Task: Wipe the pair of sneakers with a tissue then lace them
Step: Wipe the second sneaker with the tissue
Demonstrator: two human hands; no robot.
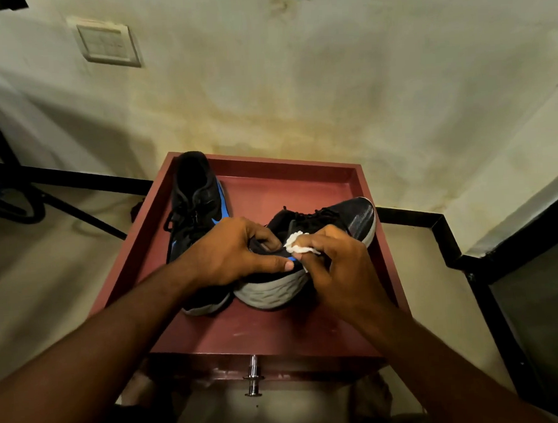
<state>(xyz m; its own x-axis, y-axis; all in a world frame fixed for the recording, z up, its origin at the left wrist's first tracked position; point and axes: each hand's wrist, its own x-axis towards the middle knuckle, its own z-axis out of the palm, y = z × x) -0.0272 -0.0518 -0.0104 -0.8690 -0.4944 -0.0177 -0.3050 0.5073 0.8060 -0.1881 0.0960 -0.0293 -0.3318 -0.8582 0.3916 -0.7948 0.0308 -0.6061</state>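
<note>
My left hand (237, 249) grips the heel of the near shoe (309, 252), thumb along the side, fingers curled into the collar. My right hand (336, 266) pinches a crumpled tissue (297, 243) against the upper. The shoe is tilted on its side on the red tray (311, 327); the other shoe (196, 213) stands just beside it.

Risks, judged: thin tissue may shred on the mesh; the tilted shoe could roll if my grip loosens.

Sole grey, ribbed, rubbery; toe glossy; laces black.
</note>
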